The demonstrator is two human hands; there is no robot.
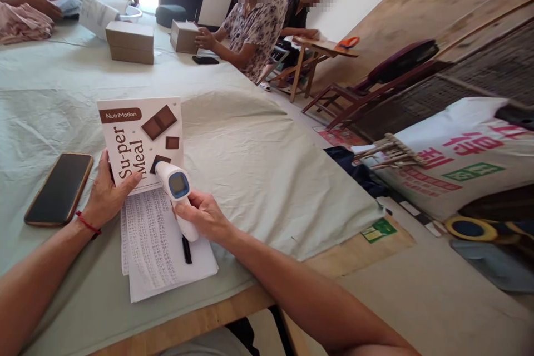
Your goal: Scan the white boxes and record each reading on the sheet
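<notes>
- Our left hand [107,192] grasps the printed box [139,142] by its lower left corner, thumb across the front; our right hand [204,214] is wrapped round the handle of the thermometer [170,174]; that makes two hands, one printed box, one thermometer.
- The printed box is tilted up over the far end of the papers [154,256], towards the near edge of the table [217,311]; we cannot tell whether it touches the sheets; held at one corner, it could tip if our thumb eased.
- The thermometer's nose overlaps the box front in our view, contact unclear; a nudge from it could knock the box askew, and a stray squeeze could trigger a reading.
- The papers number at least two sheets, the rest uncountable; one pen [187,250] lies on them, partly hidden; a low sweep of our right wrist could roll it off the near edge.
- One phone [60,189] lies just left of our left hand; our forearm could shove it.
- Near the far edge stand cardboard boxes, left [132,44] and right [183,38]; we count two, though the left could be two stacked; one co-worker's hand [204,39] touches the right one, and a bump there could jolt the table.
</notes>
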